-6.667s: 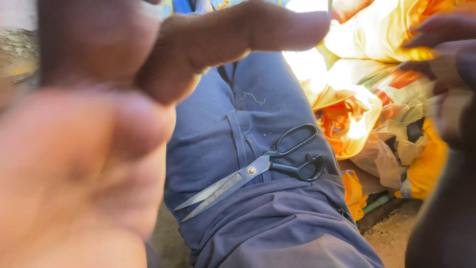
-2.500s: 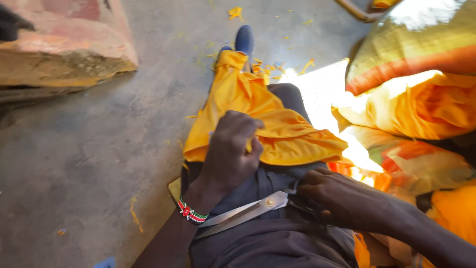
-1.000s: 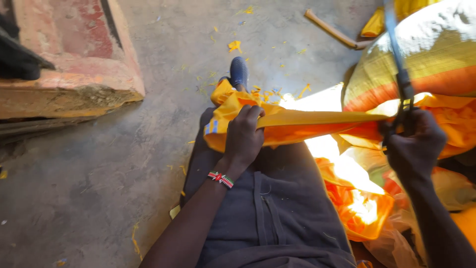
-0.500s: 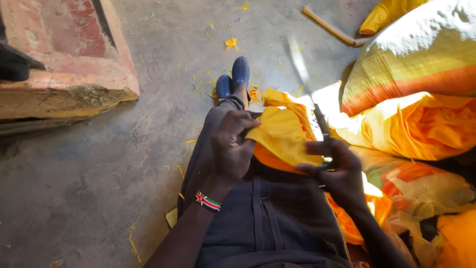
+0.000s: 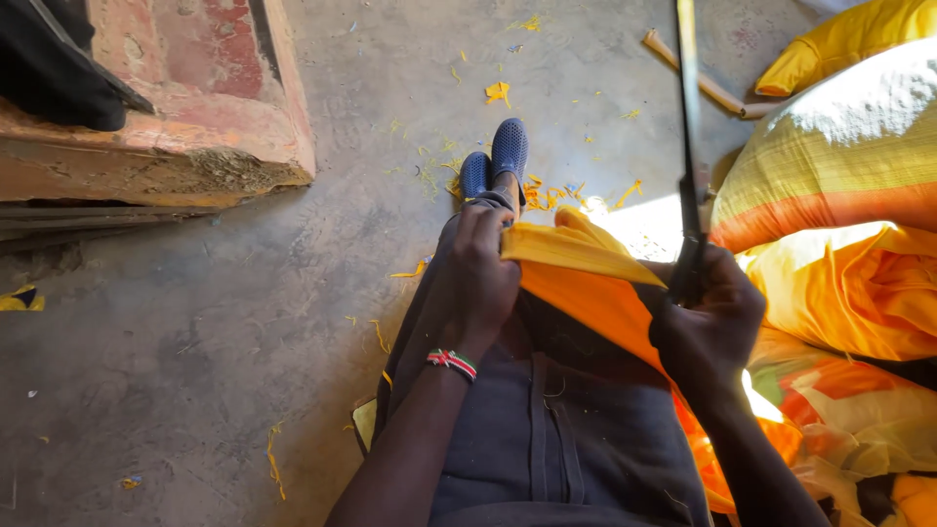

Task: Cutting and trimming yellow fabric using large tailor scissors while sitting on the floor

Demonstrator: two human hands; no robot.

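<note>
My left hand (image 5: 483,278) grips one end of a piece of orange-yellow cloth (image 5: 586,283) over my lap, a striped bead bracelet (image 5: 451,363) on its wrist. My right hand (image 5: 708,312) holds a pair of large scissors (image 5: 690,146) by the handles, with the blades pointing up and away, and it rests against the other side of the cloth. The cloth is pulled between both hands above my dark trousers (image 5: 556,420). My crossed feet in blue shoes (image 5: 498,161) lie beyond it on the floor.
A concrete floor (image 5: 195,351) strewn with yellow fabric scraps lies to the left. A worn reddish stone step (image 5: 166,117) stands at upper left. Stuffed woven sacks and heaped yellow-orange cloth (image 5: 839,205) crowd the right. A wooden stick (image 5: 703,83) lies at the top.
My right hand has lifted the scissors more upright and shifted right, while the cloth between my hands has been drawn out flatter. My left hand keeps its grip.
</note>
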